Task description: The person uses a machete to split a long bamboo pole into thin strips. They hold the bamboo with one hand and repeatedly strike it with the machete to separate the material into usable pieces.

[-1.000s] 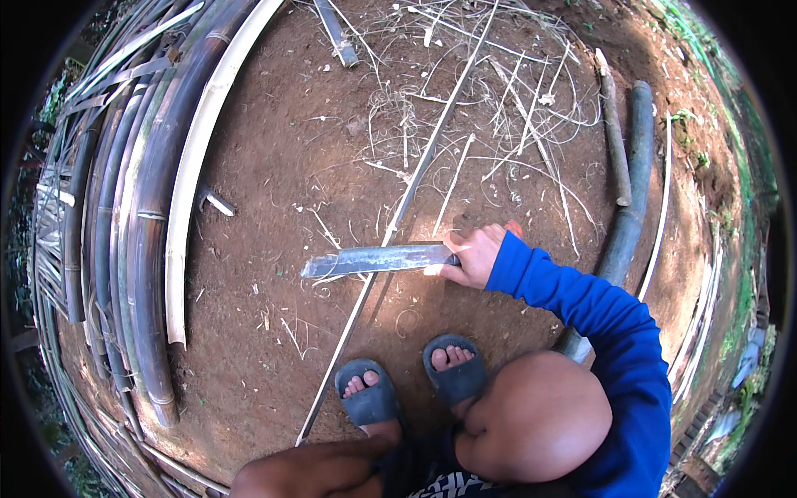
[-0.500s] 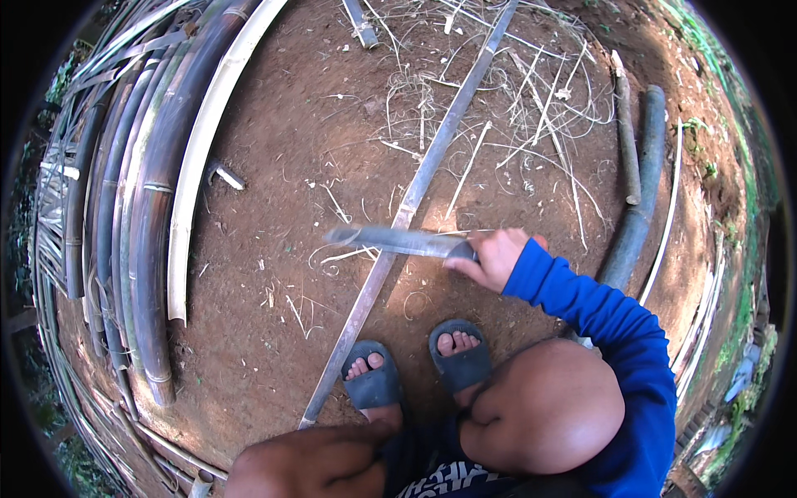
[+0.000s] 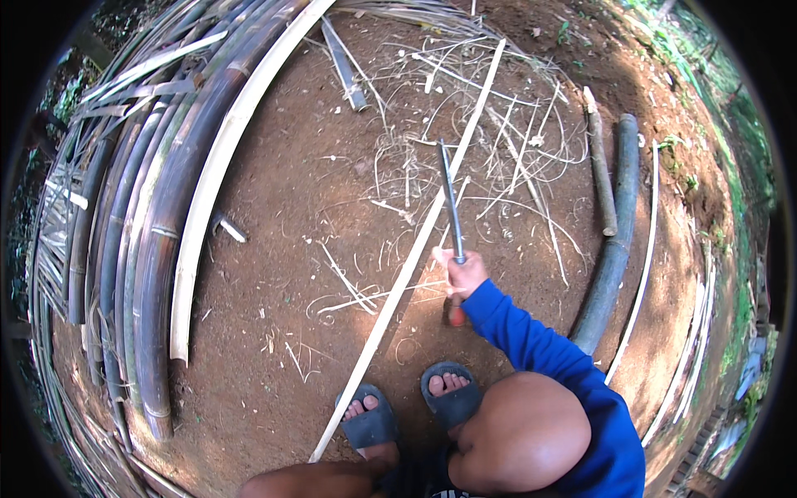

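Observation:
My right hand point(image 3: 467, 275), in a blue sleeve, is closed round the handle of a long knife point(image 3: 449, 199). The blade points away from me and shows edge-on as a thin dark line. Below the fist the handle's reddish end sticks out. A long split bamboo strip point(image 3: 397, 297) runs slantwise from beside my left foot to the far right, pale inner face up. The blade crosses over it in view. My fingers are close to the strip's right edge; whether they touch it I cannot tell. My left hand is out of view.
Dark bamboo poles point(image 3: 158, 274) and a pale split half point(image 3: 217, 174) lie along the left. Thin shavings point(image 3: 531, 166) litter the ground ahead. Two thick poles point(image 3: 616, 224) lie at right. My sandalled feet point(image 3: 369, 419) are close to the strip's near end.
The strip has turned from its dark outer face to its pale inner face. My right hand swung the knife from pointing left to pointing away. The view has shifted slightly.

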